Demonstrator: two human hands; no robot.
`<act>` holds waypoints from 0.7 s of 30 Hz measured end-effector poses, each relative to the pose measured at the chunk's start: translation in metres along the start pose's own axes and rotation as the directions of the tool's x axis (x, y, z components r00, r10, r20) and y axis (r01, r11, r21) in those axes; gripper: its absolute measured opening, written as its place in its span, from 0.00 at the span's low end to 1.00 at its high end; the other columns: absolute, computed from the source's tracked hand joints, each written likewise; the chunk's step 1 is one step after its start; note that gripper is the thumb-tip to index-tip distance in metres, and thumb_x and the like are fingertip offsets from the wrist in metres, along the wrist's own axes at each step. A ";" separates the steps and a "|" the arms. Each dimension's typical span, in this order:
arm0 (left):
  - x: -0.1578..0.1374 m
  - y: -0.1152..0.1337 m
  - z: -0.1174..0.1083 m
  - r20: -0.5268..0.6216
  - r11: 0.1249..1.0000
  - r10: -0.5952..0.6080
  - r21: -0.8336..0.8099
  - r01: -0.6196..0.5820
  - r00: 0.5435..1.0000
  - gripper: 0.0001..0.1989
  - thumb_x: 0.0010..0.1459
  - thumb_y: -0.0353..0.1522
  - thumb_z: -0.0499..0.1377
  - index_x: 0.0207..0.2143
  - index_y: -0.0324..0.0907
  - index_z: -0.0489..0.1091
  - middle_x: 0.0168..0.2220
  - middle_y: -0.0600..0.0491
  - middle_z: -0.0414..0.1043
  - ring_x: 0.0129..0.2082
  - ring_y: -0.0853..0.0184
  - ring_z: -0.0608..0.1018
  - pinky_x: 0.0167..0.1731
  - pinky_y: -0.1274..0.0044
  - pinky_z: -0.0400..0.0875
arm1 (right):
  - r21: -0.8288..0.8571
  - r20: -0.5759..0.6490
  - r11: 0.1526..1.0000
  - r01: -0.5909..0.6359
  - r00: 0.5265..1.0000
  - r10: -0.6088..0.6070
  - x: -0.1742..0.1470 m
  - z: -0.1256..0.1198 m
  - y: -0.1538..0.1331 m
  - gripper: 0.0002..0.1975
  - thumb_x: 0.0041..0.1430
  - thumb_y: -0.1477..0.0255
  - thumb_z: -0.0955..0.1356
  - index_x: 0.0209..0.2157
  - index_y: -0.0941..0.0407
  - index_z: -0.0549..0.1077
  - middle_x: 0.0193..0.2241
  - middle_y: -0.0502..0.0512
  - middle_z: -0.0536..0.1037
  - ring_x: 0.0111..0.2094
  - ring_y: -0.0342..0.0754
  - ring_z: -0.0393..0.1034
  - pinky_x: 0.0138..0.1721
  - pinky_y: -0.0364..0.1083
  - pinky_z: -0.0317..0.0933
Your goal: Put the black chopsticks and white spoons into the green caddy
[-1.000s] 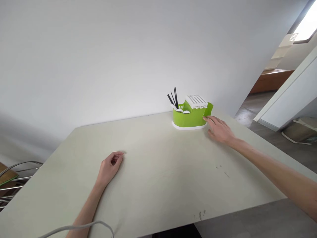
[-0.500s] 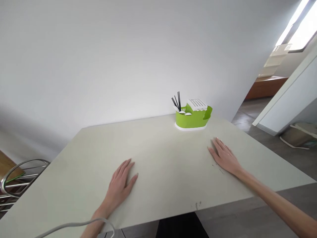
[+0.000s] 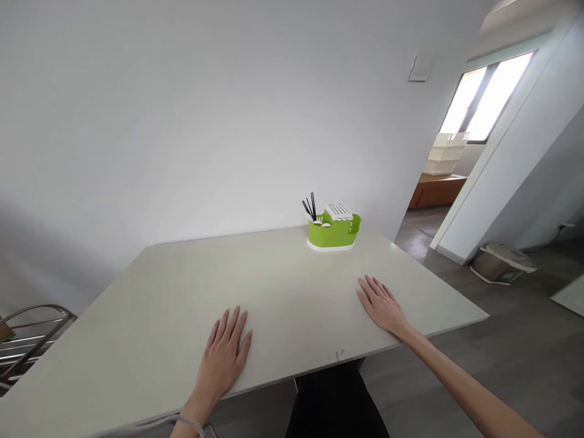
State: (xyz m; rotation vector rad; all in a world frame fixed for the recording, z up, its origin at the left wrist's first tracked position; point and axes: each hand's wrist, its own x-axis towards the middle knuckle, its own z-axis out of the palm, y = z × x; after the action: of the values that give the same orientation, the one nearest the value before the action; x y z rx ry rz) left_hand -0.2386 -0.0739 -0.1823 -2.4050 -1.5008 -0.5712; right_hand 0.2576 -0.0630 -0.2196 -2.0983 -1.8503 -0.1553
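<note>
Palm down on the pale table (image 3: 182,286), my left hand (image 3: 222,353) lies flat with its fingers a little spread and holds nothing. A grey cable (image 3: 177,418) crosses its wrist. My right hand (image 3: 381,306) also rests flat on the tabletop, fingers outstretched, close to the right edge. Beyond it, near the wall, stands a green cutlery holder (image 3: 331,235) on a white base. Black chopsticks (image 3: 313,207) and white spoons (image 3: 325,225) stick out of its left part, and a white slotted top (image 3: 339,212) covers its middle.
A white wall (image 3: 219,121) rises behind the table. At the lower left is a metal rack (image 3: 34,340). To the right, a doorway shows a bright window (image 3: 483,97), and a bin-like container (image 3: 499,264) sits on the grey floor.
My view has turned right and tilted up, so the holder and doorway appear further left and lower. My right hand appears drawn slightly back and inward; both hands stay flat on the table.
</note>
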 end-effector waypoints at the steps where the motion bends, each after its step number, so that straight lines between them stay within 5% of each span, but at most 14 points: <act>1: 0.000 0.001 0.000 0.005 1.000 -0.004 -0.003 0.004 1.000 0.31 0.74 0.46 0.47 0.74 0.48 0.58 0.74 0.50 0.57 0.74 0.51 0.60 0.71 0.56 0.60 | 0.002 -0.003 1.000 0.000 1.000 0.000 0.000 0.001 0.000 0.35 0.75 0.52 0.51 0.72 0.52 0.63 0.73 0.59 0.61 0.74 0.57 0.52 0.73 0.61 0.48; 21: 0.001 -0.007 -0.009 0.027 1.000 -0.026 0.002 0.026 0.999 0.30 0.74 0.45 0.48 0.74 0.50 0.59 0.73 0.51 0.59 0.74 0.52 0.61 0.70 0.57 0.62 | 0.033 -0.035 0.999 0.011 0.999 -0.010 0.002 0.007 -0.007 0.34 0.75 0.54 0.52 0.71 0.56 0.66 0.73 0.59 0.60 0.74 0.59 0.52 0.73 0.60 0.49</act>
State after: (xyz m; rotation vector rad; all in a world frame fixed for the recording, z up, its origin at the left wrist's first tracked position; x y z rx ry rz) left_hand -0.2461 -0.0738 -0.1736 -2.4048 -1.5448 -0.5442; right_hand 0.2503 -0.0583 -0.2242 -2.0516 -1.8313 -0.1615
